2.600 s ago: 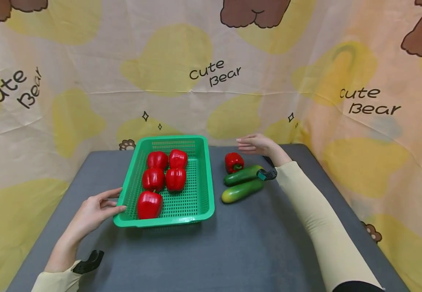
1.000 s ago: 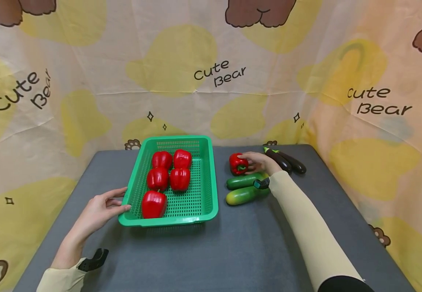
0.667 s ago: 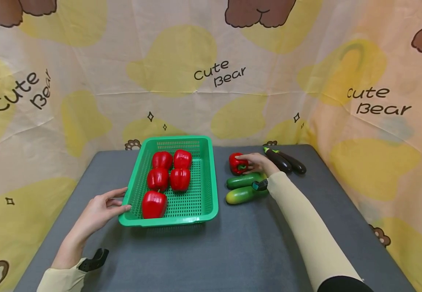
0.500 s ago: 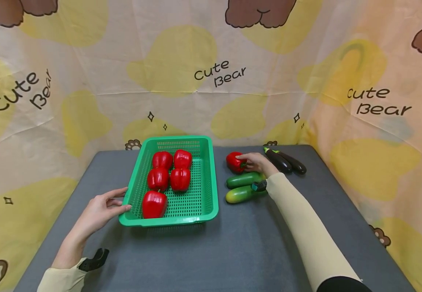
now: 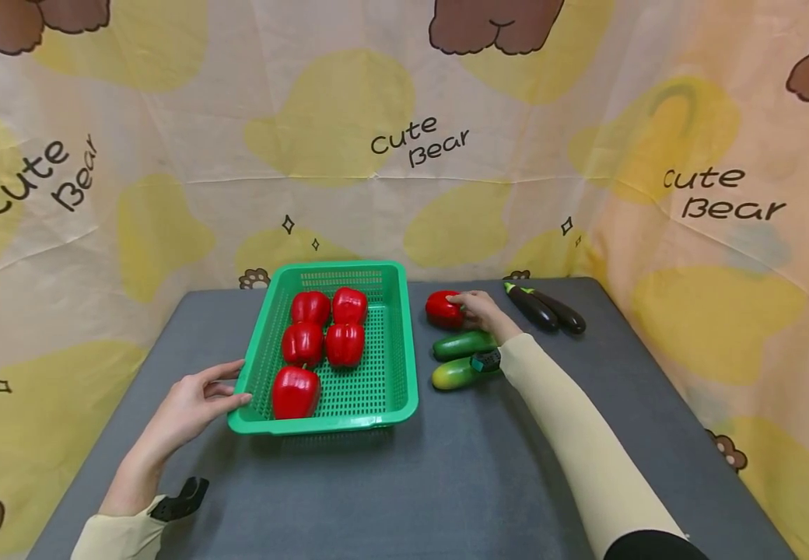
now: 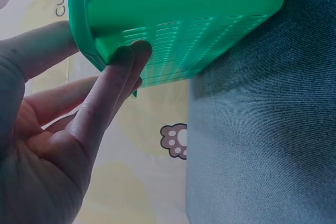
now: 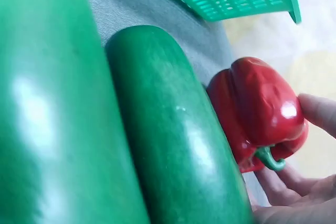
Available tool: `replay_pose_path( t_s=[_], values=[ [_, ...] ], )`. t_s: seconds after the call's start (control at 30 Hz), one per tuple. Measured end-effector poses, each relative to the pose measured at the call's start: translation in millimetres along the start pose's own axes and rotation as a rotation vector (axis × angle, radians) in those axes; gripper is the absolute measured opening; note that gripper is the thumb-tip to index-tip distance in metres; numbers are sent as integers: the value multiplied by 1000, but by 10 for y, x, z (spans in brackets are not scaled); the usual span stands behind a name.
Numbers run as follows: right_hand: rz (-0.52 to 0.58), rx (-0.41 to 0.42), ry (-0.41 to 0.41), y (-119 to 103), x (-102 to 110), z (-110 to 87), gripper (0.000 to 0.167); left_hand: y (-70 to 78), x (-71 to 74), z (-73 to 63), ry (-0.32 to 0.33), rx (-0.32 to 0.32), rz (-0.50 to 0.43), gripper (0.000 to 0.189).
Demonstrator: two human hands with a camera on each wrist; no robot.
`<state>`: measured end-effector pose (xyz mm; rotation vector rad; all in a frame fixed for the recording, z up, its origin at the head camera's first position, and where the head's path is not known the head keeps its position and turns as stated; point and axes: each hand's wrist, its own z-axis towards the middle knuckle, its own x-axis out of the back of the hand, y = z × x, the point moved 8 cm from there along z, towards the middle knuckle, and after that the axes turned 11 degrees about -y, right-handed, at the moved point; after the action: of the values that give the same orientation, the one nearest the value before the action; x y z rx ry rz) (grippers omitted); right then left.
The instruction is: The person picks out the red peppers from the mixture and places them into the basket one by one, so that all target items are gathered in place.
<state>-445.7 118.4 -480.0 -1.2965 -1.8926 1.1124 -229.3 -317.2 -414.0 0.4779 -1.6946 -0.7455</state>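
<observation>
My left hand (image 5: 190, 400) pinches the near left part of the rim of a green plastic basket (image 5: 406, 350). The left wrist view shows fingers spread across the rim and outer wall of the basket (image 6: 220, 3). Inside, several red bell peppers sit toward the left, including a large front one (image 5: 295, 393). Right of the basket, my right hand (image 5: 481, 311) grips another red bell pepper (image 5: 439, 309) from its right side. In the right wrist view, this pepper (image 7: 262, 103) lies on its side, green stem toward the palm, between thumb and fingers.
Two cucumbers lie just in front of the right hand: a dark green one (image 5: 464, 344) and a paler one (image 5: 453, 375). Two eggplants (image 5: 534, 309) lie at the back right of the grey table (image 5: 404, 498). A printed cloth (image 5: 334, 117) hangs behind the table.
My right hand reached down from above the pepper, took hold of it and shifted it left toward the basket, tipping it over. The left hand stays on the basket rim.
</observation>
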Motion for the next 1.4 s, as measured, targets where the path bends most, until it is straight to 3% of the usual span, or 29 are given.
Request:
replay_pose_path(
  t_s=[0.13, 0.27, 0.4, 0.53, 0.77, 1.13, 1.4],
  values=[
    [11, 27, -16, 19, -68, -36, 72, 4, 0, 0, 2, 2, 0, 66],
    [11, 51, 59, 113, -11, 82, 80, -1, -1, 4, 3, 1, -1, 66],
    [-23, 55, 147, 101, 6, 87, 78, -9, 3, 5, 6, 1, 0, 66],
    [-53, 28, 180, 94, 2, 77, 68, -11, 3, 6, 5, 3, 1, 66],
    [-143, -4, 153, 74, -81, 74, 70, -3, 4, -1, 10, -1, 1, 65],
    [-82, -18, 142, 113, -137, 167, 69, -19, -10, -3, 0, 4, -19, 67],
    [-48, 40, 116, 78, -139, 123, 76, -18, -2, 2, 6, -1, -14, 66]
  ],
)
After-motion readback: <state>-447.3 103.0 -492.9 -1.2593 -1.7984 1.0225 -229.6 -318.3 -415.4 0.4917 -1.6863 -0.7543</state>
